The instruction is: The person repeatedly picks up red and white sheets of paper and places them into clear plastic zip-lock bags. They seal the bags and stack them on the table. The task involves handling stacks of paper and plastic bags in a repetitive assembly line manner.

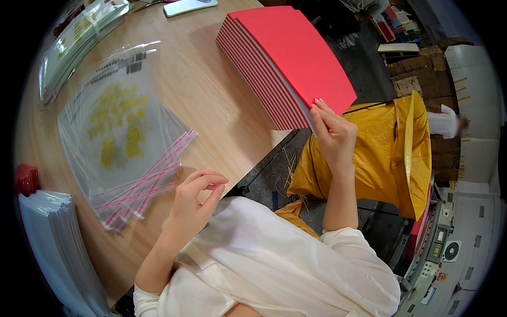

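A tall stack of red-covered booklets (296, 47) stands at the table's right edge, its side striped red and white. My right hand (332, 129) pinches the near corner of the top booklet, thumb and fingers at its edge. In front of my body, my left hand (195, 198) hovers with fingers loosely curled and apart, holding nothing I can see. Just beyond it lie several overlapping clear plastic bags (124, 127) with yellow print, a barcode and pink-striped seal strips.
A bundle of clear bags (79, 47) lies far left, near a phone (190, 6). Stacked pale sleeves (60, 248) and a red object (25, 179) sit at the left edge. Right of the table is a large yellow sack (369, 153); another person (444, 121) is farther off.
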{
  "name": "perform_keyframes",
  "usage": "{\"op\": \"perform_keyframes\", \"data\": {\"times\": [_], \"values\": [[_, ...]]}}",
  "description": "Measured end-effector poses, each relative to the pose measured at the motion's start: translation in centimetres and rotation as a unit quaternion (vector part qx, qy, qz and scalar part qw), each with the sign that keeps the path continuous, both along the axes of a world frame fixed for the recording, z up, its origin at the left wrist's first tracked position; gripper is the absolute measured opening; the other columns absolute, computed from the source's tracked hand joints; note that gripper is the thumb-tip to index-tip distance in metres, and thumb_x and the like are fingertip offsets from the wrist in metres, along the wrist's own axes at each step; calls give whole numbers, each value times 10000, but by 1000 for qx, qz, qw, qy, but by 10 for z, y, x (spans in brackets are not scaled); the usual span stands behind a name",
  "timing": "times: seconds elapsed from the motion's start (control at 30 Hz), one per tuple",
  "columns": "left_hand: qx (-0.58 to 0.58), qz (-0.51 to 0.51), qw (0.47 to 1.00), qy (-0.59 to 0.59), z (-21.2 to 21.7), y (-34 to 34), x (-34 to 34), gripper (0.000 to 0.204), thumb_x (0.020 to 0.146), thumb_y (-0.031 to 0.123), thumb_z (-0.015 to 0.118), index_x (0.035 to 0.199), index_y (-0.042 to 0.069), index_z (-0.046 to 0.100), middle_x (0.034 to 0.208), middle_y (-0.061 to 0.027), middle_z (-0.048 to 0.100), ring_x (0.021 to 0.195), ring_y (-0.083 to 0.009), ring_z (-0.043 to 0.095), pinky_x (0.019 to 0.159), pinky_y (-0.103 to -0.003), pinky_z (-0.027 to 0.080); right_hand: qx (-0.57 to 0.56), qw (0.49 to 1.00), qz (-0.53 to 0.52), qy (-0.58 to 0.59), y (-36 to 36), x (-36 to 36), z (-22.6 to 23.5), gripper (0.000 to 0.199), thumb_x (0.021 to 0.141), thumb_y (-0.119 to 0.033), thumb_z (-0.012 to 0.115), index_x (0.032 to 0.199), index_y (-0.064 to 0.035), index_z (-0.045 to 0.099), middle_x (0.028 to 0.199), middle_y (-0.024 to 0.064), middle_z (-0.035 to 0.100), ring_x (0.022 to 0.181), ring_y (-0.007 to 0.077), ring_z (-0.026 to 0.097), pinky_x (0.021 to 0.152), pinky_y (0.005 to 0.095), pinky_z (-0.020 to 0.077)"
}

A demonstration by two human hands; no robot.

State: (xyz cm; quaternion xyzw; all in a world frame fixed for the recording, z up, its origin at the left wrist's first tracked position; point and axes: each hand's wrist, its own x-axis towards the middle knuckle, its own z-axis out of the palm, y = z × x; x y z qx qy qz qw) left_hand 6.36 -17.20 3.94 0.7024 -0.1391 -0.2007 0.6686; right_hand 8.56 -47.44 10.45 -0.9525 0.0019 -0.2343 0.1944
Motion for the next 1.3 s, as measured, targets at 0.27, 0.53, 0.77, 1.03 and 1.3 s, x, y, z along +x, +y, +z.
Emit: {"op": "perform_keyframes", "data": {"times": [0.27,0.53,0.77,1.03,1.3], "values": [[-2,2,1000,6,1,1,-1,130,861,-28,609,968,-22,682,1005,-106,656,921,-174,632,804,-273,523,7,1000,-4,0,1,0,1,159,882,-48,652,984,57,713,1017,207,701,1032,268,675,853,307,533],[3,3,1000,-16,3,3,0,133,857,-28,608,967,-21,682,997,-108,657,913,-177,635,806,-275,523,-259,963,66,-37,-12,0,3,313,803,-41,695,1115,-65,683,1016,133,705,837,219,710,689,287,562],[-3,15,1000,-25,4,7,-2,124,862,-19,611,963,-17,683,995,-104,656,904,-176,636,796,-273,523,-331,924,174,-75,-25,12,13,390,752,-67,676,1139,-116,679,1096,126,683,870,213,706,683,294,564],[9,18,999,-46,22,16,-3,121,860,-18,623,963,-17,684,999,-105,656,897,-169,636,783,-266,523,-300,945,108,-76,-30,20,39,367,842,49,601,1199,-36,622,1055,164,692,883,289,702,720,343,578],[-2,130,977,-168,37,43,33,420,813,-7,692,1217,5,580,1221,-115,604,1065,-193,595,907,-321,485,-233,965,86,-79,16,44,168,262,901,-8,597,1147,-51,677,1037,151,701,898,213,705,764,291,545]]}}
